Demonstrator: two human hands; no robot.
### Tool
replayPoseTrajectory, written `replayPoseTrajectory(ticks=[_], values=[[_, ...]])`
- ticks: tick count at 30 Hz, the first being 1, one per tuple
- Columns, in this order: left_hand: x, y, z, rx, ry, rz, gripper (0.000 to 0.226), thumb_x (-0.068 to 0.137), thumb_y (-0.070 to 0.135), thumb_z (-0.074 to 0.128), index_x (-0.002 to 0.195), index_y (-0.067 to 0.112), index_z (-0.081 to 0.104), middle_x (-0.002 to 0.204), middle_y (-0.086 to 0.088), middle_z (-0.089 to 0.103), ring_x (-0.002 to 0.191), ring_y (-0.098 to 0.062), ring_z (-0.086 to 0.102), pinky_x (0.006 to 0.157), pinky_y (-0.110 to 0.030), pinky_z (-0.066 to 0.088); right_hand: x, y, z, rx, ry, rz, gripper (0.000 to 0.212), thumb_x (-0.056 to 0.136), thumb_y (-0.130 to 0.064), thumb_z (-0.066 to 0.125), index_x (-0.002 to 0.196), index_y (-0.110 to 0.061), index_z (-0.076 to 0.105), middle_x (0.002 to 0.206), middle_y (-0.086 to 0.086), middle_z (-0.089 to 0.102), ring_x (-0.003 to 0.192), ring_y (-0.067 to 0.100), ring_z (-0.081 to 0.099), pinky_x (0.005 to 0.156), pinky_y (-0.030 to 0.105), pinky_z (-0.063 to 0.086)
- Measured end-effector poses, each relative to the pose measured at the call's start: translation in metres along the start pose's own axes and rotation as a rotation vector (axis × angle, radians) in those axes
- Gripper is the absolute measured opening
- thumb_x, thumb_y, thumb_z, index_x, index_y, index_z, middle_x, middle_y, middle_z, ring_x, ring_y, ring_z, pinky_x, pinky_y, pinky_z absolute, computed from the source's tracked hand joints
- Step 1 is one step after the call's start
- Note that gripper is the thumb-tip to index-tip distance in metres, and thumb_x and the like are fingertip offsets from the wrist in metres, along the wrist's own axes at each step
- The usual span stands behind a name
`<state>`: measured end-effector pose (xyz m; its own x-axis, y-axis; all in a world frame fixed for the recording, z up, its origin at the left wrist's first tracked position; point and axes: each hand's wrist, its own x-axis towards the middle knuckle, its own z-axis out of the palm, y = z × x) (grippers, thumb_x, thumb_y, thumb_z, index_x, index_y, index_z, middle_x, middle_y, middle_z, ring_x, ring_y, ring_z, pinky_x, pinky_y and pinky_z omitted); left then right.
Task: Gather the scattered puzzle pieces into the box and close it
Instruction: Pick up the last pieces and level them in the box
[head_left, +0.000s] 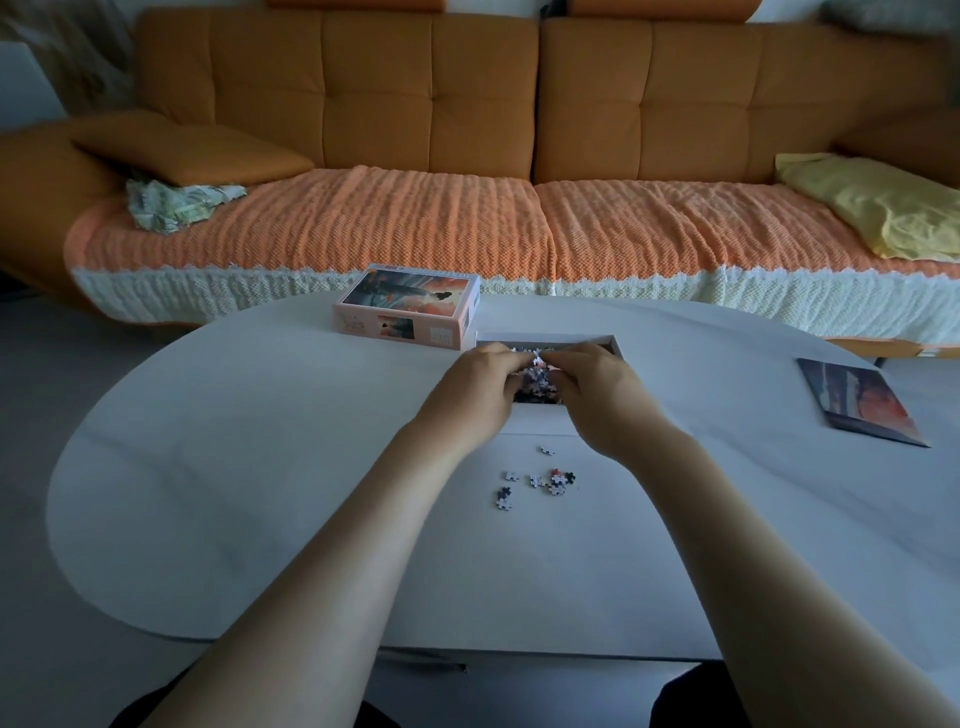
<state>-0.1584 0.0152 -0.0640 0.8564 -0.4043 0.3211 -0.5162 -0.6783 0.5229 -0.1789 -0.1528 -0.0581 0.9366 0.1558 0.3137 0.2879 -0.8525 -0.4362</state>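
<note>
The white open box tray (615, 344) lies in the middle of the white table, with many puzzle pieces (535, 395) inside it. Both hands hover together over the tray. My left hand (475, 392) and my right hand (597, 392) have curled fingers cupping a clump of pieces (537, 358) between them above the tray. Several loose pieces (540, 480) lie scattered on the table just in front of the tray, below my wrists. The pink box lid (408, 306), printed with a sunset picture, sits upright to the left behind the tray.
A printed picture sheet (860, 408) lies flat at the right of the table (260, 467). Behind the table stands an orange sofa (431, 104) with a knitted throw, a yellow cloth (878, 205) and a crumpled patterned cloth (176, 200).
</note>
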Motion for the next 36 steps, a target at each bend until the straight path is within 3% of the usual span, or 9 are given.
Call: replayPoseTrajectory(ticks=[4, 9, 12, 15, 19, 23, 25, 29, 36], values=[[-0.003, 0.000, -0.002, 0.051, 0.001, 0.020, 0.037, 0.094, 0.002, 0.046, 0.121, 0.017, 0.067, 0.113, -0.003, 0.061, 0.105, -0.023, 0.056, 0.088, -0.039, 0.048, -0.004, -0.001, -0.005, -0.009, 0.052, -0.033, 0.029, 0.095, -0.012, 0.050, 0.114, -0.021, 0.070, 0.105, 0.004, 0.066, 0.098, 0.022, 0.057, 0.078, 0.030, 0.044], [-0.016, 0.000, -0.001, 0.145, -0.053, 0.138, 0.028, 0.092, 0.015, 0.051, 0.112, 0.020, 0.070, 0.108, 0.003, 0.067, 0.100, -0.020, 0.060, 0.089, -0.039, 0.046, -0.018, -0.006, -0.006, 0.026, -0.156, -0.096, 0.033, 0.094, -0.013, 0.045, 0.109, -0.029, 0.068, 0.092, -0.006, 0.065, 0.085, 0.015, 0.058, 0.074, 0.031, 0.045], [-0.024, -0.002, -0.007, 0.121, 0.025, 0.165, 0.027, 0.090, 0.010, 0.059, 0.113, 0.018, 0.070, 0.115, 0.003, 0.063, 0.108, -0.020, 0.057, 0.095, -0.035, 0.045, -0.023, -0.005, -0.011, 0.042, 0.014, -0.135, 0.037, 0.088, -0.001, 0.052, 0.112, -0.021, 0.071, 0.111, -0.003, 0.068, 0.101, 0.015, 0.061, 0.088, 0.027, 0.049], [-0.035, 0.002, -0.016, 0.106, 0.100, 0.195, 0.018, 0.088, 0.011, 0.064, 0.102, 0.019, 0.072, 0.104, 0.006, 0.059, 0.098, -0.016, 0.056, 0.084, -0.032, 0.047, -0.029, -0.005, -0.019, 0.017, 0.096, -0.211, 0.032, 0.084, 0.001, 0.059, 0.102, -0.019, 0.075, 0.099, -0.003, 0.068, 0.088, 0.013, 0.061, 0.079, 0.027, 0.051], [-0.055, 0.011, -0.025, 0.092, -0.180, 0.048, 0.022, 0.088, 0.027, 0.065, 0.110, 0.031, 0.067, 0.101, 0.016, 0.057, 0.080, -0.002, 0.052, 0.070, -0.024, 0.044, -0.042, -0.009, -0.019, -0.058, -0.174, -0.172, 0.023, 0.088, -0.019, 0.062, 0.105, -0.031, 0.072, 0.100, -0.016, 0.065, 0.075, -0.004, 0.051, 0.079, 0.024, 0.051], [-0.070, 0.008, -0.020, 0.252, -0.382, -0.054, 0.040, 0.084, 0.045, 0.065, 0.123, 0.038, 0.061, 0.112, 0.015, 0.051, 0.105, -0.006, 0.049, 0.083, -0.027, 0.045, -0.054, -0.008, -0.014, -0.169, -0.375, -0.040, 0.036, 0.091, -0.032, 0.059, 0.126, -0.028, 0.060, 0.126, -0.009, 0.054, 0.106, 0.012, 0.057, 0.092, 0.027, 0.045], [-0.072, 0.009, -0.017, 0.221, -0.385, -0.070, 0.039, 0.085, 0.045, 0.067, 0.122, 0.036, 0.064, 0.106, 0.014, 0.049, 0.106, -0.007, 0.049, 0.083, -0.027, 0.045, -0.057, -0.009, -0.010, -0.207, -0.426, -0.018, 0.032, 0.090, -0.032, 0.058, 0.121, -0.025, 0.061, 0.122, -0.001, 0.050, 0.109, 0.022, 0.055, 0.094, 0.036, 0.046], [-0.073, 0.016, -0.010, 0.131, -0.311, -0.059, 0.024, 0.087, 0.032, 0.069, 0.111, 0.030, 0.070, 0.095, 0.011, 0.053, 0.096, -0.011, 0.056, 0.078, -0.024, 0.043, -0.057, -0.014, -0.007, -0.121, -0.422, -0.022, 0.009, 0.088, -0.021, 0.061, 0.090, -0.024, 0.069, 0.095, -0.002, 0.052, 0.084, 0.018, 0.055, 0.077, 0.029, 0.047], [-0.070, 0.018, -0.005, 0.131, -0.291, -0.051, 0.022, 0.085, 0.030, 0.071, 0.106, 0.021, 0.070, 0.096, 0.001, 0.061, 0.089, -0.016, 0.058, 0.081, -0.030, 0.048, -0.059, -0.008, -0.017, -0.057, -0.422, 0.155, 0.031, 0.079, -0.037, 0.075, 0.107, -0.025, 0.070, 0.098, -0.004, 0.058, 0.083, 0.012, 0.055, 0.072, 0.020, 0.042]])
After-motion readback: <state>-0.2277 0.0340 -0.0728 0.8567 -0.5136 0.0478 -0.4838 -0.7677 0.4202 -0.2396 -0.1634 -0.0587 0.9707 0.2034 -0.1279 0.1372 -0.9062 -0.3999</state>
